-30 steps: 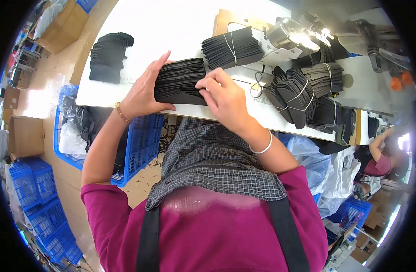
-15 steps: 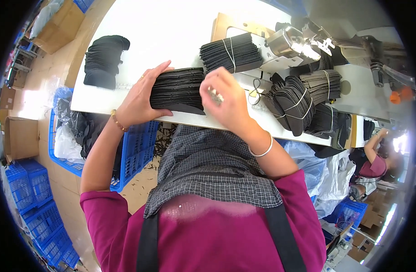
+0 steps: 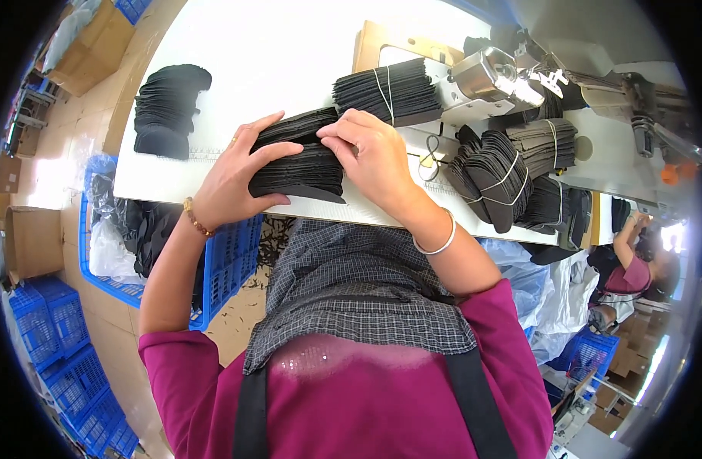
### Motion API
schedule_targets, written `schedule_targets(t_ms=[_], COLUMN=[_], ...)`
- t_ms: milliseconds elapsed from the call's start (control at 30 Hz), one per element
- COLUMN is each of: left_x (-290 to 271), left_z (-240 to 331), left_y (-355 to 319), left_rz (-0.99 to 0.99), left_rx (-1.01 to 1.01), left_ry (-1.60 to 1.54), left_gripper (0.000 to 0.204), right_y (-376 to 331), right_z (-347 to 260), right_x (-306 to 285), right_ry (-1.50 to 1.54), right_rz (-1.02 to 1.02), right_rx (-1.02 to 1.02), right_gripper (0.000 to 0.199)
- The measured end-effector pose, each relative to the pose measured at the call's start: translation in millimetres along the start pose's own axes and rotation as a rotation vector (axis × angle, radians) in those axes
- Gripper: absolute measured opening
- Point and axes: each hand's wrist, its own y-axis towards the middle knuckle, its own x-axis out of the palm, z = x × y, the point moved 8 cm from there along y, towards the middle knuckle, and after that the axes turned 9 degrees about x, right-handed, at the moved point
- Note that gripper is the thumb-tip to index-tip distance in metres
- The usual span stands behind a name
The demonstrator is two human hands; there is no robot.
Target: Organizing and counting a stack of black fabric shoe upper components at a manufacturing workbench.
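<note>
A row of black fabric pieces (image 3: 301,170), packed together on edge, lies at the front of the white table. Around its left end my left hand (image 3: 240,164) is closed, thumb at the near side and fingers reaching over the top. My right hand (image 3: 375,157) bends over the right end, thumb and fingertips pinching at the edges of the pieces. A gap shows in the row between the two hands. Just behind lies a bundle of black pieces (image 3: 389,90) tied with a white band. Another loose black stack (image 3: 167,111) rests to the left.
At the right stand more banded bundles (image 3: 496,172) beside a sewing machine (image 3: 492,76). A thin dark cord loop (image 3: 429,157) lies near my right hand. Below the table's left edge is a blue crate (image 3: 232,260) with bags. A co-worker (image 3: 634,264) sits far right.
My right hand has come down and left from above the row's end to pinch the pieces. My left fingers have spread over the top, and the row has parted.
</note>
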Motion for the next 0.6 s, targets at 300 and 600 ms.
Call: schedule_targets(t_ms=[300,600], left_x=[0,-3], left_z=[-1,-4], left_y=[0,-2], left_rz=[-0.01,0.096], left_rx=[0.019,0.066], left_ry=[0.011,-0.056], left_gripper=[0.084,0.1], right_y=[7,-53], right_z=[-18,-69], right_x=[7,-11], right_ry=[-0.14,0.193], right_rz=[-0.109,-0.297], right_rx=[-0.062,-0.179], right_gripper=[0.006,0.007])
